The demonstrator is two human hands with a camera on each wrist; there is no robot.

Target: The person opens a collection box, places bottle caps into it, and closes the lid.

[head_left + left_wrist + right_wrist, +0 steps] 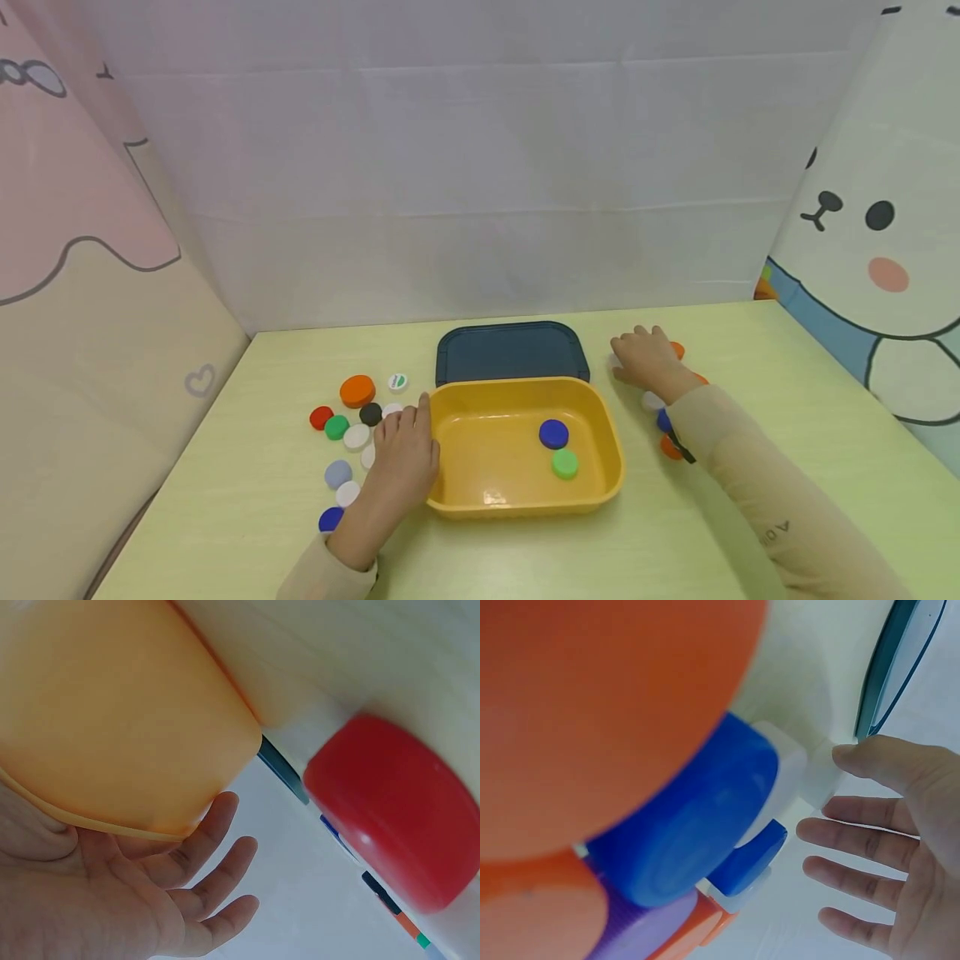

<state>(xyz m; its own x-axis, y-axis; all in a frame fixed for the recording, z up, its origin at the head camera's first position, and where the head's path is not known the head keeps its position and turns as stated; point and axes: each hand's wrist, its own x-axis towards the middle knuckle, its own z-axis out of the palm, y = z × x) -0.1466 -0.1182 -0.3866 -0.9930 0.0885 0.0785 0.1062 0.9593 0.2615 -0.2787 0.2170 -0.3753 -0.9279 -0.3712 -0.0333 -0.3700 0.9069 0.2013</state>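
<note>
My left hand (405, 458) grips the left rim of a yellow plastic basin (480, 387), thumb at the edge and other fingers stretched along the outside. Inside the basin lie a dark blue bottle cap (553, 433) and a light green bottle cap (565, 463). To the right, my right hand (647, 360) reaches over a group of bottle caps. Its thumb and index fingertip stand on either side of a white bottle cap (821, 778), pinching it at the edges. The remaining fingers are spread fairly straight.
A dark lid (513, 350) lies behind the basin. Several loose caps are scattered left of it, among them a large orange cap (357, 391), a red cap (322, 417) and a green cap (337, 427). Under the right forearm are blue caps and an orange cap (671, 447).
</note>
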